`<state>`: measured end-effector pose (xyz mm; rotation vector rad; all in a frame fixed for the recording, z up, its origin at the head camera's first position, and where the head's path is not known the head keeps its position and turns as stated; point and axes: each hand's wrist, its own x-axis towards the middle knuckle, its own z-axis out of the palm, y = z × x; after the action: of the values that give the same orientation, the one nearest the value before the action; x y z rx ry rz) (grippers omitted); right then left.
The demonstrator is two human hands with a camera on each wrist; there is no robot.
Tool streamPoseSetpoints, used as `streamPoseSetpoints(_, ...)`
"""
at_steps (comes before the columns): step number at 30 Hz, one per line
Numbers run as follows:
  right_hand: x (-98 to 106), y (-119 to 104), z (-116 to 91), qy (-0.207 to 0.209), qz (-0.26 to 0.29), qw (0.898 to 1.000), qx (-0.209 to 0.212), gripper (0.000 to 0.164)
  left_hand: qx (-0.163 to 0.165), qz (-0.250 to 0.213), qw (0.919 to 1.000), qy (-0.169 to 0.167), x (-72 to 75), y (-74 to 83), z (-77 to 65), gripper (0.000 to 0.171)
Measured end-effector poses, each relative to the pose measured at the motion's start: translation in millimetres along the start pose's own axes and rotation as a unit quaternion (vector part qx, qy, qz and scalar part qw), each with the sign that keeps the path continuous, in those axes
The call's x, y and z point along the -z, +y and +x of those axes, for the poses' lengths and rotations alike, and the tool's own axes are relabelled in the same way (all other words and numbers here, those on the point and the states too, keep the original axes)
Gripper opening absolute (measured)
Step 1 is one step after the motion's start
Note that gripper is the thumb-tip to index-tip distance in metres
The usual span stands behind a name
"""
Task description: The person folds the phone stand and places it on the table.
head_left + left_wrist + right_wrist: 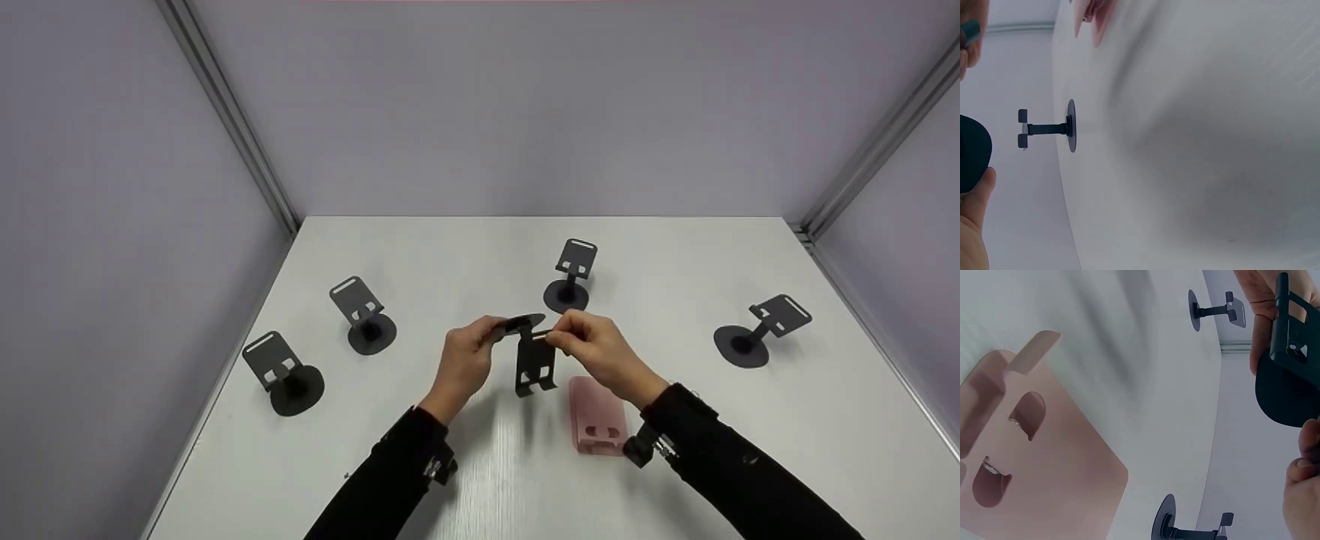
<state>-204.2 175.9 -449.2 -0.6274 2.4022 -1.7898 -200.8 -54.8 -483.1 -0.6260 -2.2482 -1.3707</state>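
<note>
A black folding phone stand [535, 361] is held in the air between both hands, its slotted plate hanging below its disc. My left hand [465, 360] grips the round base [517, 324], with the thumb on the rim in the left wrist view. At the plate's upper edge, the fingertips of my right hand [596, 349] pinch the metal. The right wrist view shows the dark base [1283, 396] and slotted plate [1297, 337] close up. Beneath the right hand, a pink folded phone stand [598, 416] lies on the table.
More black phone stands stand on the white table [465, 262]: two at left, the nearer [281, 373] and the farther [364, 315], one at the back [574, 274], and one at right [761, 330]. Pale walls [525, 112] enclose the table's back and sides.
</note>
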Motion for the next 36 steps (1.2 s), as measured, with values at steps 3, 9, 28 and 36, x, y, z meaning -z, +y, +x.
streamPoseSetpoints(3,-0.2,0.9,0.2,0.002,0.005,1.000,-0.006,0.020,-0.013,0.006,0.9999,0.003,-0.8,1.2,0.4,0.012)
streamPoseSetpoints(9,-0.8,2.3,0.5,0.007,0.016,0.999,-0.027,0.020,-0.038,0.023,0.9990,0.005,-1.9,4.7,1.1,0.012)
streamPoseSetpoints(28,-3.7,1.2,0.5,0.007,0.027,0.999,-0.044,0.024,-0.076,0.034,0.9964,0.017,-4.5,8.5,0.0,0.013)
streamPoseSetpoints(36,-5.2,2.2,1.1,0.012,0.024,0.998,-0.048,0.025,-0.077,0.032,0.9963,0.019,-5.4,6.7,-0.6,0.013)
